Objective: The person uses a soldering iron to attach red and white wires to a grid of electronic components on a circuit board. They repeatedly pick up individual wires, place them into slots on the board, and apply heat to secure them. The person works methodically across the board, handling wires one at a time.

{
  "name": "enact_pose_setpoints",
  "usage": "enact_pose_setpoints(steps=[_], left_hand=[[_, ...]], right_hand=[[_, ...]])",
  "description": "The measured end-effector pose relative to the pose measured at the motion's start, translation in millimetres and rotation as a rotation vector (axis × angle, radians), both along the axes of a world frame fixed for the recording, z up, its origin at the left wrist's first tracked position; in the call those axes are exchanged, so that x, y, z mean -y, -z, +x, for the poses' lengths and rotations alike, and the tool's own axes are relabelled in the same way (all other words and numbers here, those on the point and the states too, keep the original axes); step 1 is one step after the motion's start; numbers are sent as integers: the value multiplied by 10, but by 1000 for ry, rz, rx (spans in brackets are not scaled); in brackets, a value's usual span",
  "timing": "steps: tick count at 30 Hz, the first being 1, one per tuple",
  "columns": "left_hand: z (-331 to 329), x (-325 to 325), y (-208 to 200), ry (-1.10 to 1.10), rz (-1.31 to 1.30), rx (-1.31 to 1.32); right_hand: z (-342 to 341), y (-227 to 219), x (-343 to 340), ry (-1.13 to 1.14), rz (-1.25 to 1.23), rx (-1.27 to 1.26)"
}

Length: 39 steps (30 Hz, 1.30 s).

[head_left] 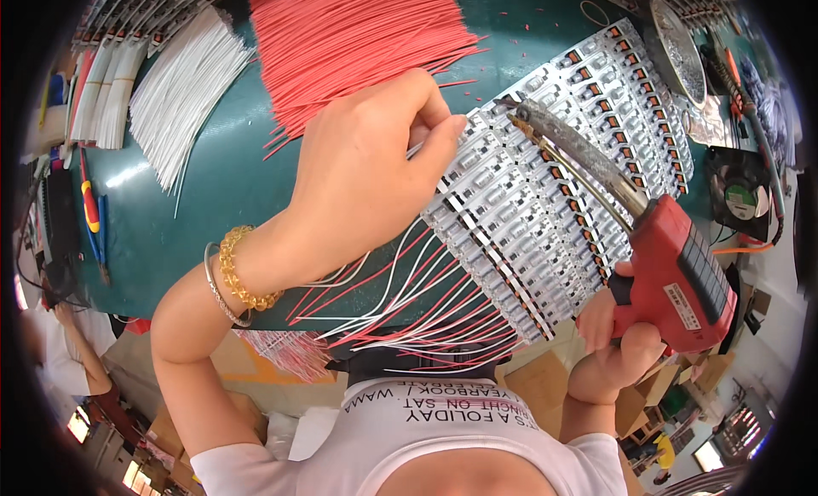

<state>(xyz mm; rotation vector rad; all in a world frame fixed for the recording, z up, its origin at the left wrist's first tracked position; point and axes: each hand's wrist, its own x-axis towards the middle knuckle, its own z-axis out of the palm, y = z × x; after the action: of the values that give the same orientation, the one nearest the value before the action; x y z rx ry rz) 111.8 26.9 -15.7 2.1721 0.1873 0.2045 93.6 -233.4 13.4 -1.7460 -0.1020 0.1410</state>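
My left hand [366, 168] is closed in a pinch at the upper left corner of a sheet of small circuit boards [503, 189]. What lies between its fingertips is too small to make out. In my right hand [626, 338] is a red soldering gun [682, 270], gripped by its handle. Its dark, worn tip points up and left, over the boards and a short way from my left fingertips. Loose red and white wires [426, 317] trail from the boards' lower left edge toward my lap. Just beyond my left hand lies a thick pile of red wires [358, 49].
White wires [187, 91] lie on the green tabletop [230, 155], left of the red pile. Red-and-yellow-handled screwdriver [89, 206] and blue-handled tool [102, 232] lie at far left. At right are a round metal dish [677, 53] and a black fan [740, 193].
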Motion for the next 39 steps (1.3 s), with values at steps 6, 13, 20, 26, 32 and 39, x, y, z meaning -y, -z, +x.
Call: enact_pose_setpoints(steps=[6, 13, 20, 26, 32, 39], left_hand=[[6, -12, 13, 12, -50, 10], [10, 10, 36, 18, 20, 51], [-3, 39, 64, 31, 70, 97], [1, 44, 59, 33, 85, 115], [10, 13, 64, -5, 143, 248], [-11, 108, 80, 105, 240, 276]], right_hand=[[-5, -65, -86, 108, 52, -195], [-9, 23, 32, -57, 66, -95], [-68, 3, 17, 8, 43, -69], [-89, -46, -33, 116, 50, -124], [-96, -44, 22, 64, 74, -121], [-149, -17, 59, 103, 102, -153]])
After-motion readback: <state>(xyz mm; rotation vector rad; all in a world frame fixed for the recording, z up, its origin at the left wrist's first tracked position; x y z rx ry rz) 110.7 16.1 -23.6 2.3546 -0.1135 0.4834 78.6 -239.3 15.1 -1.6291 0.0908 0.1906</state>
